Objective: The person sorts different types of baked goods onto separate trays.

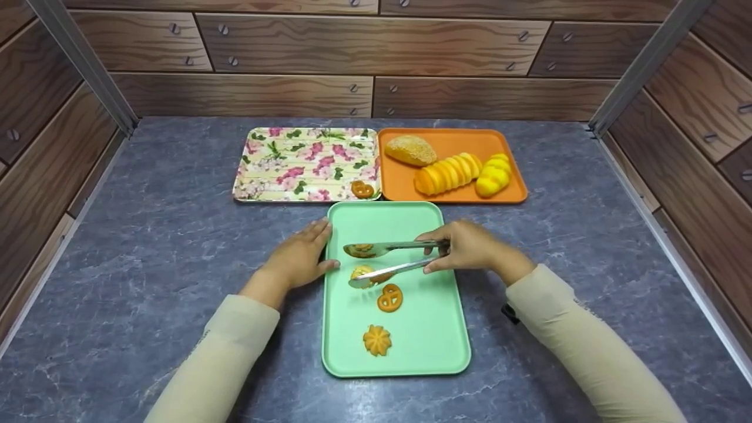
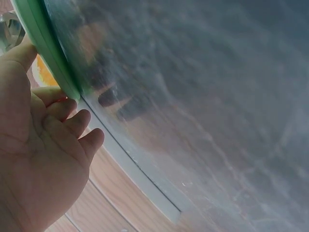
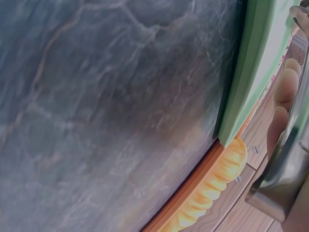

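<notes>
My right hand [image 1: 470, 245] grips metal tongs [image 1: 405, 265] over the green tray [image 1: 417, 352]. The tongs' two arms stand apart, and the nearer one partly covers a pale round cookie [image 1: 359, 271]. It is unclear whether the tongs touch that cookie. Just nearer to me lie a pretzel [image 1: 390, 298] and a flower-shaped cookie [image 1: 376, 340] on the tray. My left hand [image 1: 296, 254] rests at the tray's left edge, its thumb reaching over the rim. In the left wrist view, the loosely bent fingers [image 2: 83, 123] lie beside the green edge.
Behind the green tray is a flowered tray [image 1: 282, 170] with a pretzel [image 1: 362, 189] in its near right corner. Beside it, an orange tray [image 1: 458, 138] bears a seeded bun [image 1: 410, 150], a ridged orange-yellow loaf [image 1: 449, 174] and a yellow one [image 1: 493, 176]. Wood-patterned walls [image 1: 376, 47] enclose the tabletop.
</notes>
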